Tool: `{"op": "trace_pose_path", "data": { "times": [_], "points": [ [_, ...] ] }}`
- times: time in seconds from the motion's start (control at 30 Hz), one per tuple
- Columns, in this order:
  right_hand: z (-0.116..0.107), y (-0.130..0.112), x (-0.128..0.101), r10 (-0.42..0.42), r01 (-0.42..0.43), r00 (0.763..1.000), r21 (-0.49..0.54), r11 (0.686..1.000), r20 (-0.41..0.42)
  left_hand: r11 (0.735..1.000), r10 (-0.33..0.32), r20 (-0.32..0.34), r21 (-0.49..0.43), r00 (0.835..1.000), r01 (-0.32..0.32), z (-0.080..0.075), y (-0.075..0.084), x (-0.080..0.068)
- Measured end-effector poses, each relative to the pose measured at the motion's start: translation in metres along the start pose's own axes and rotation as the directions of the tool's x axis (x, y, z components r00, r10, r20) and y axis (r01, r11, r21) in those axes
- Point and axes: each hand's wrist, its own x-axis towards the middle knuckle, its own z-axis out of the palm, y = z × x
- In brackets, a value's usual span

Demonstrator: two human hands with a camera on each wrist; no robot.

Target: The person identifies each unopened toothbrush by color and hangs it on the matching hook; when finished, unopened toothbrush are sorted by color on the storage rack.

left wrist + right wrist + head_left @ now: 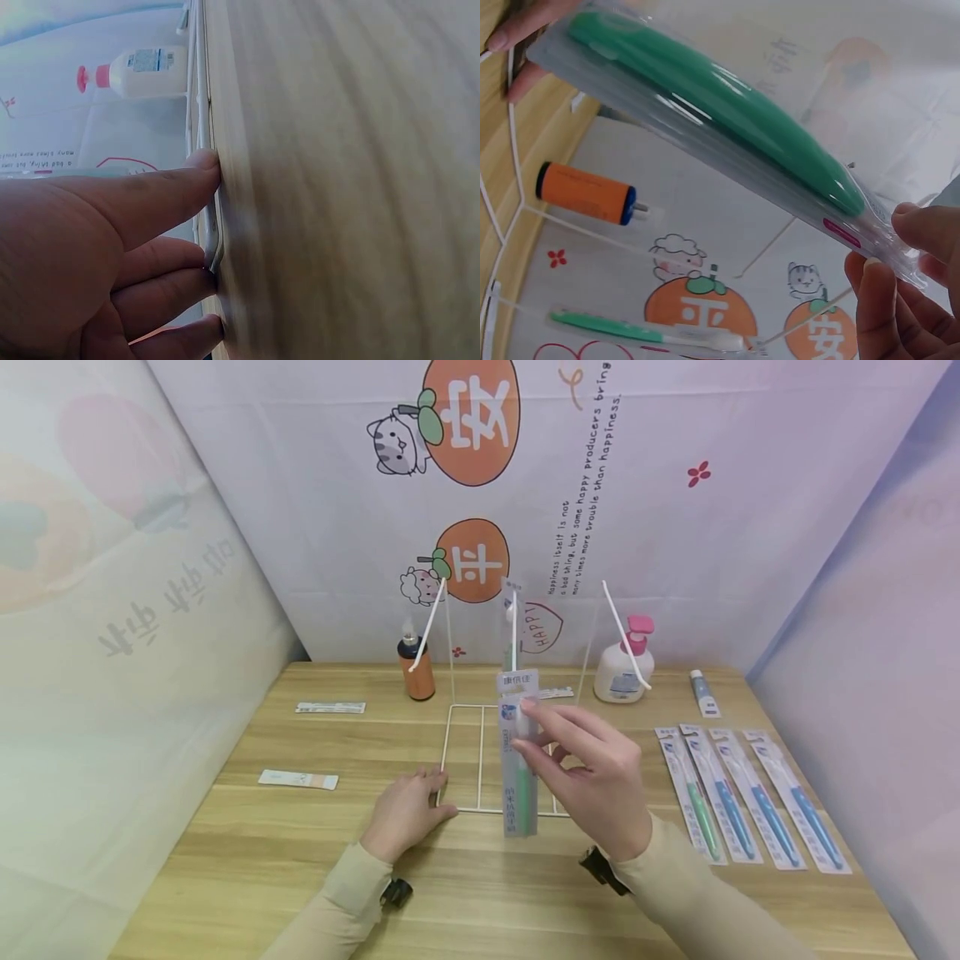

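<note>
My right hand pinches a packaged green toothbrush by its upper part and holds it upright above the white wire rack. In the right wrist view the pack runs diagonally, with my fingertips on its lower end. My left hand lies flat on the table, its straight fingers pressing on the rack's base wire at the front left corner. A second packaged toothbrush hangs on the rack's back, also seen from the right wrist.
Several packaged toothbrushes lie in a row at the right. An orange bottle, a pink-capped pump bottle and a small tube stand along the back. Two flat packets lie at the left.
</note>
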Motion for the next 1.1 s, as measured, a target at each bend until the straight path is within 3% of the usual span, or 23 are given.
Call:
{"op": "trace_pose_path", "data": {
  "times": [0.43, 1.1],
  "points": [
    [0.015, 0.030, -0.003, 0.106, -0.101, 0.993, -0.077, 0.992, 0.057, 1.000, 0.004, 0.006, -0.011, 1.000, -0.004, 0.000, 0.000, 0.000],
    [0.045, 0.109, 0.023, 0.068, -0.074, 0.997, -0.228, 0.971, -0.034, 1.000, 0.004, 0.001, -0.011, 1.000, -0.004, 0.001, -0.002, 0.001]
  ]
}}
